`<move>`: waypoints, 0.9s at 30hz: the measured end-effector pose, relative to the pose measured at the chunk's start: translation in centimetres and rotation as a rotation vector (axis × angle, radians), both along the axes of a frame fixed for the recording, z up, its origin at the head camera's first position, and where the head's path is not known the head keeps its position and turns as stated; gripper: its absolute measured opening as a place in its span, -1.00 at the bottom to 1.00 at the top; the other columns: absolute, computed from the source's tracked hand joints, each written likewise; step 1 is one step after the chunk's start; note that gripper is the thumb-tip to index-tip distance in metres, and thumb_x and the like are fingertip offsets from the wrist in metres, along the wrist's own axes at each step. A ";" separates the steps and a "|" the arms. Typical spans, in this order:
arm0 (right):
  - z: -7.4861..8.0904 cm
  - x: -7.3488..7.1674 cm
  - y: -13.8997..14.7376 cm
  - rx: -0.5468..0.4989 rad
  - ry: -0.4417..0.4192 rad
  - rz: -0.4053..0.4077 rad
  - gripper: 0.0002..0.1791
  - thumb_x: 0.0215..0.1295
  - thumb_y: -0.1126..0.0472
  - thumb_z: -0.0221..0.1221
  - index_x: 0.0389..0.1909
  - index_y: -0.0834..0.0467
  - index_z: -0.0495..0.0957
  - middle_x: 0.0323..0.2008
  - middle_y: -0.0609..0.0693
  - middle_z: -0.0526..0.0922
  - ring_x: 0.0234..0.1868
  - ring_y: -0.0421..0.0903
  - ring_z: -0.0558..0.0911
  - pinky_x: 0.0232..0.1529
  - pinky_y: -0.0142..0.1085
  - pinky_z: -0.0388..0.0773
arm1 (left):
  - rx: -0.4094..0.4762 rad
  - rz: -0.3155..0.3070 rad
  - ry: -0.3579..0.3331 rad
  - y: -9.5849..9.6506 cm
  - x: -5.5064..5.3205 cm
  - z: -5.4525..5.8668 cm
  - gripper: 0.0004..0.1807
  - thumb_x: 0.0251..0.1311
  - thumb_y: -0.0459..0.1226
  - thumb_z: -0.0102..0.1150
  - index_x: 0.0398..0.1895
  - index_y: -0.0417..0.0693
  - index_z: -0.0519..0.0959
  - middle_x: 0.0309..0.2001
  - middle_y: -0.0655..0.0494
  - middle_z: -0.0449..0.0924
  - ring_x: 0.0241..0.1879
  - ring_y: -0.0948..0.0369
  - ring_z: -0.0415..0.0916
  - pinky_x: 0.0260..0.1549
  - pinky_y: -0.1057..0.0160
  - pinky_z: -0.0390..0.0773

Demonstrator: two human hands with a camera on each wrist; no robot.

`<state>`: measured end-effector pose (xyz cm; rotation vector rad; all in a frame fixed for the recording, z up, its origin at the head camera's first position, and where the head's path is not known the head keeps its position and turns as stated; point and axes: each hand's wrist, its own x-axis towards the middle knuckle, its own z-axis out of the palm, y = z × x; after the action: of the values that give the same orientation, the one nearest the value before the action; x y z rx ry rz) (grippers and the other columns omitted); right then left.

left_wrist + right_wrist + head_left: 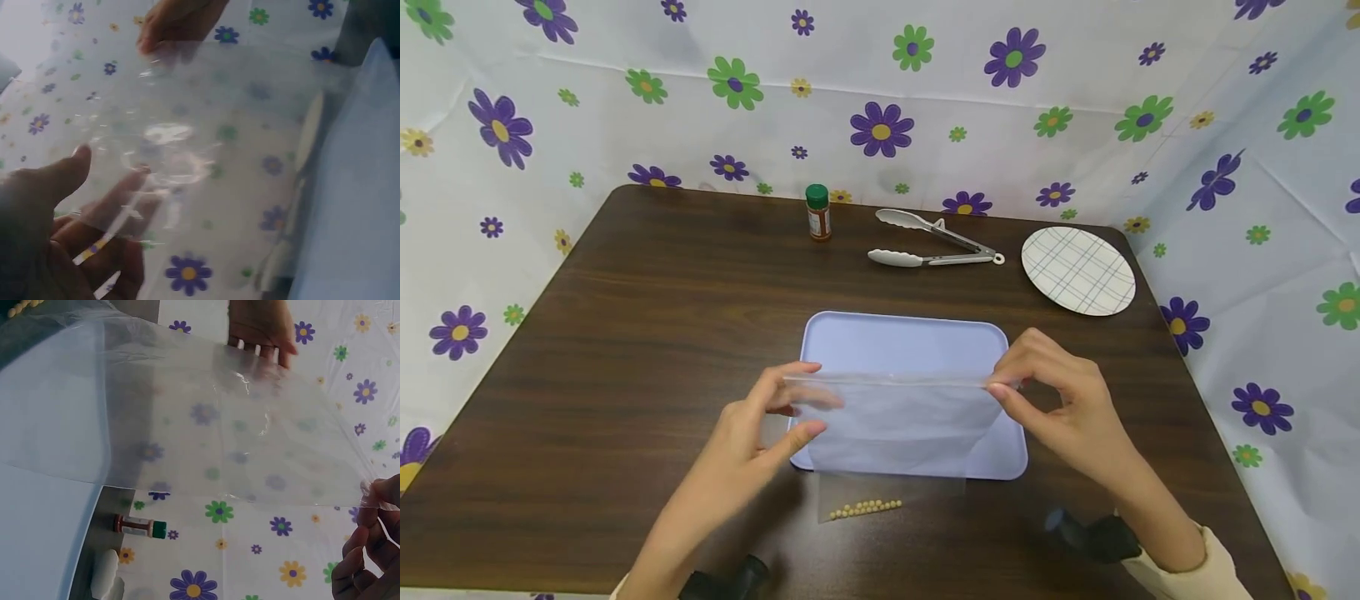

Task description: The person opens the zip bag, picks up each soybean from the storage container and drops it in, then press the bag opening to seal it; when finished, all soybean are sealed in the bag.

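Observation:
A clear zip-top plastic bag (895,412) hangs over the lower part of a pale lavender tray (906,340). Several small round yellowish balls (867,508) lie in a slanting row at its bottom. My right hand (1067,404) pinches the bag's top right corner between thumb and fingers. At the other side, my left hand (752,442) has its thumb apart from its fingers. Those fingers (119,203) show through the plastic from behind it, while the thumb stands off the film in the left wrist view.
Behind the tray stand a green-capped spice jar (818,212) and spread tongs (951,250). A white plate with a grid pattern (1078,271) lies at the back right of the dark wooden table (647,333). Flower-printed sheeting (820,117) rises behind it.

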<state>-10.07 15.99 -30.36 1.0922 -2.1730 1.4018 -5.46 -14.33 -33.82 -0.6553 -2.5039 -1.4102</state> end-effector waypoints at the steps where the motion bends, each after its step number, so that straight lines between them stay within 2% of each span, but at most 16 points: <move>1: -0.1 0.0 -0.1 -0.003 0.002 0.005 -0.97 0.09 0.36 0.27 -0.45 0.22 0.59 -0.48 -0.05 0.56 -0.35 -0.26 0.44 -0.34 -0.46 0.38 | 0.010 -0.004 -0.018 0.1 0.2 -0.3 -0.59 0.16 -0.38 0.15 0.09 0.00 0.38 -0.21 0.31 0.68 -0.12 0.37 0.57 -0.11 0.37 0.49; 3: -0.2 0.0 -0.2 -0.013 0.002 0.023 -0.97 0.10 0.37 0.26 -0.46 0.23 0.58 -0.48 -0.05 0.56 -0.34 -0.26 0.44 -0.33 -0.46 0.38 | 0.052 0.002 -0.018 0.4 0.4 -0.9 -0.70 0.24 -0.42 0.04 0.02 0.01 0.44 -0.26 0.31 0.69 -0.09 0.37 0.56 -0.06 0.40 0.48; 4: -0.2 0.0 -0.3 -0.019 0.000 0.032 -0.96 0.10 0.37 0.26 -0.46 0.23 0.58 -0.48 -0.05 0.56 -0.34 -0.26 0.44 -0.33 -0.46 0.37 | 0.083 0.005 0.008 0.4 0.5 -1.1 -0.72 0.25 -0.45 0.00 -0.03 0.00 0.48 -0.30 0.28 0.70 -0.11 0.37 0.58 -0.08 0.41 0.48; 6: -0.2 0.0 -0.4 -0.035 -0.008 0.056 -0.96 0.10 0.38 0.25 -0.47 0.23 0.57 -0.48 -0.05 0.56 -0.34 -0.26 0.43 -0.34 -0.47 0.38 | 0.146 -0.003 0.095 0.5 0.7 -1.4 -0.72 0.25 -0.53 -0.07 -0.11 -0.08 0.54 -0.38 0.18 0.70 -0.18 0.37 0.60 -0.17 0.45 0.52; 8: -0.2 0.2 -0.7 -0.056 -0.015 0.088 -0.95 0.11 0.37 0.24 -0.48 0.23 0.57 -0.48 -0.04 0.56 -0.34 -0.25 0.43 -0.35 -0.46 0.37 | 0.189 -0.024 0.187 0.4 1.0 -1.4 -0.75 0.27 -0.53 -0.11 -0.16 -0.16 0.55 -0.46 0.11 0.69 -0.35 0.39 0.63 -0.34 0.49 0.53; 11: -0.1 0.5 -1.0 -0.091 -0.012 0.163 -0.96 0.15 0.36 0.22 -0.45 0.24 0.57 -0.49 -0.03 0.56 -0.34 -0.24 0.43 -0.37 -0.45 0.37 | 0.201 -0.056 0.343 0.1 1.8 -1.1 -0.81 0.32 -0.46 -0.13 -0.23 -0.28 0.54 -0.57 0.06 0.65 -0.57 0.40 0.58 -0.56 0.55 0.49; 14: -0.1 0.9 -1.2 -0.081 0.018 0.235 -0.94 0.18 0.31 0.21 -0.34 0.23 0.60 -0.48 -0.02 0.55 -0.34 -0.23 0.42 -0.35 -0.44 0.36 | 0.207 -0.073 0.447 -0.7 3.1 -0.9 -0.78 0.35 -0.40 -0.15 -0.27 -0.39 0.51 -0.61 0.06 0.61 -0.65 0.39 0.54 -0.64 0.61 0.44; 16: -0.1 1.1 -1.3 -0.061 0.033 0.259 -0.88 0.20 0.29 0.20 -0.25 0.22 0.61 -0.47 -0.02 0.54 -0.34 -0.23 0.41 -0.37 -0.46 0.36 | 0.251 -0.104 0.486 -1.8 4.0 -1.0 -0.78 0.33 -0.44 -0.15 -0.26 -0.48 0.48 -0.59 0.03 0.62 -0.65 0.38 0.54 -0.67 0.63 0.41; 17: -0.2 1.1 -1.2 -0.051 0.039 0.258 -0.85 0.20 0.28 0.19 -0.23 0.22 0.60 -0.46 -0.03 0.54 -0.34 -0.23 0.41 -0.37 -0.46 0.36 | 0.286 -0.124 0.480 -2.6 4.5 -1.1 -0.79 0.32 -0.47 -0.15 -0.24 -0.53 0.47 -0.56 0.00 0.63 -0.64 0.37 0.55 -0.68 0.63 0.40; 20: -0.3 1.1 -0.7 -0.024 0.016 0.201 -0.84 0.20 0.31 0.19 -0.20 0.22 0.61 -0.45 -0.04 0.54 -0.34 -0.25 0.42 -0.40 -0.48 0.36 | 0.414 -0.182 0.399 -5.3 5.7 -1.4 -0.78 0.27 -0.59 -0.22 -0.17 -0.66 0.41 -0.44 -0.06 0.66 -0.60 0.33 0.57 -0.71 0.62 0.37; 22: -0.4 1.1 -0.1 -0.006 -0.008 0.141 -0.84 0.16 0.37 0.20 -0.22 0.21 0.62 -0.43 -0.06 0.54 -0.35 -0.27 0.42 -0.42 -0.48 0.35 | 0.483 -0.167 0.312 -7.0 6.1 -1.3 -0.76 0.26 -0.63 -0.28 -0.14 -0.68 0.39 -0.38 -0.04 0.67 -0.60 0.33 0.57 -0.75 0.59 0.33; 24: -0.5 1.1 0.5 0.021 -0.034 0.073 -0.82 0.12 0.42 0.22 -0.24 0.20 0.62 -0.41 -0.09 0.56 -0.36 -0.29 0.43 -0.43 -0.49 0.35 | 0.523 -0.126 0.242 -8.4 5.8 -1.2 -0.74 0.26 -0.65 -0.35 -0.12 -0.69 0.37 -0.38 -0.01 0.67 -0.63 0.32 0.54 -0.80 0.53 0.28; 27: -0.8 1.1 1.1 0.045 -0.048 0.013 -0.78 0.06 0.49 0.23 -0.27 0.21 0.63 -0.41 -0.12 0.58 -0.37 -0.31 0.44 -0.41 -0.48 0.36 | 0.523 -0.038 0.153 -10.4 4.1 -1.6 -0.70 0.27 -0.66 -0.40 -0.12 -0.59 0.41 -0.43 0.09 0.66 -0.69 0.32 0.50 -0.83 0.42 0.23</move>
<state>-8.99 17.14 -31.18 1.1007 -2.2454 1.4053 -1.38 -24.77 -35.41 -0.6683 -1.8941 -1.8453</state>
